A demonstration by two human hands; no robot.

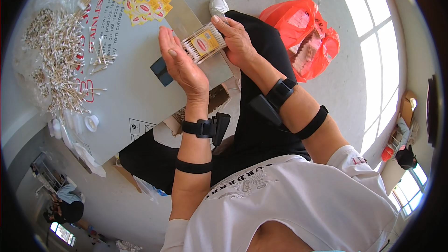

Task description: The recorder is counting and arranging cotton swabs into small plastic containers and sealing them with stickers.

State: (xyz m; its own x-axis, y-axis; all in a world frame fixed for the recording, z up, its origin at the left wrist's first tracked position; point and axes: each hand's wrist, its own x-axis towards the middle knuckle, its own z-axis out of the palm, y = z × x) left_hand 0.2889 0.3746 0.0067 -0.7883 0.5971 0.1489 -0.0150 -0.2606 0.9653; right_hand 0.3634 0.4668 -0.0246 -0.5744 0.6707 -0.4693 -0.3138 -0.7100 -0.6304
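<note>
A clear pack of cotton swabs (205,42) with a yellow label is held over the table's corner. My right hand (238,42) grips it from the right, thumb along the upper edge. On the other side, my left hand (186,70) is open, its fingers stretched out and its palm against or very close to the pack's left end. Beside the left wrist, a dark flat block (161,71) rests on the table. Several yellow labels (144,2) lie fanned out beyond my hands. A big heap of loose cotton swabs (58,56) covers the table's left side.
The grey table (121,107) ends just under my hands. A red plastic bag (280,16) with pink packs (305,51) inside stands on the floor at right. A white spool (91,122) sits near the table's left edge. Another person (70,210) is at the lower left.
</note>
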